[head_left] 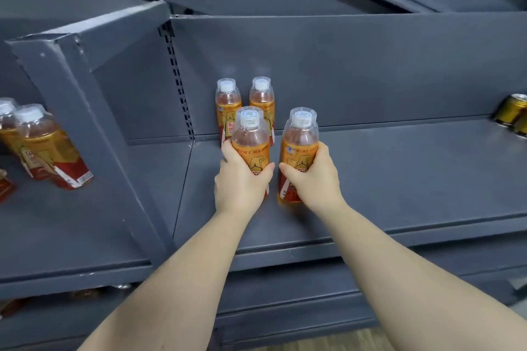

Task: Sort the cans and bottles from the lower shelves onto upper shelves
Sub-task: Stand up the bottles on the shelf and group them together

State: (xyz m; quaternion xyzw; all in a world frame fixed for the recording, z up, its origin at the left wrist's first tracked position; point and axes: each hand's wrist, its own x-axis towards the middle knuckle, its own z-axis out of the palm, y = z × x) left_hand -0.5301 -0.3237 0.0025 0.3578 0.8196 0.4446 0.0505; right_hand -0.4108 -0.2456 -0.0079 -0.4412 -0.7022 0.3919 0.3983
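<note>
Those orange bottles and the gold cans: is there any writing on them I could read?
"东": large red character on the back left bottle, cut off by the one in front.
Held bottles: a line of small characters, blurred.
Left shelf bottles: blurred.
Cans: nothing legible.

Both bare forearms reach forward and up from the bottom of the view, converging toward the middle. The left hand [238, 181] is curled closed, thumb pointing right and fingers wrapped round the far side, knuckles toward me. The right hand [312, 178] mirrors it just beside, thumb pointing left, fingers wrapped likewise. The two thumbs nearly meet. Both wrists are straight, palms facing each other.
</note>
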